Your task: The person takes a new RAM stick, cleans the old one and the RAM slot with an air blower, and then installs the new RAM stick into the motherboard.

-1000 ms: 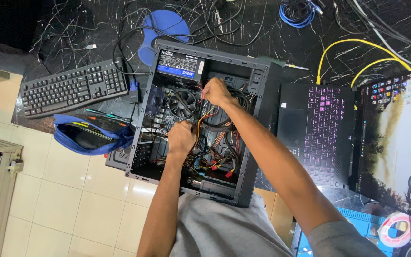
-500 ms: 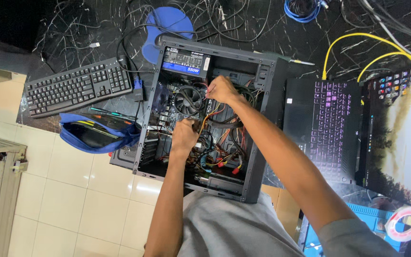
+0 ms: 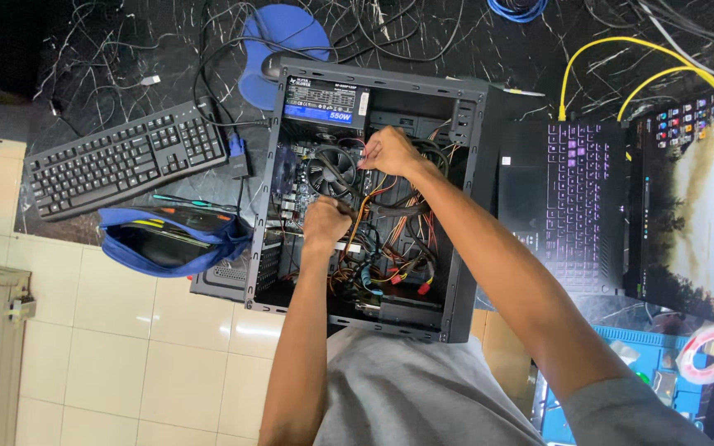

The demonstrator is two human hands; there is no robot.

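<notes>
The open computer case is laid on its side at the table edge, so its inside faces up and can be reached from above. Nearest within it, the left hand is curled narrow among the orange and red cables, seemingly pinching something small; what it is cannot be told. Just beyond, beside the cooler fan, the right hand is closed round a bundle of cables, apparently lifted clear of the board. Left of the case, a blue tool pouch lies open within reach, then a black keyboard. Right of the case sits a lit laptop.
</notes>
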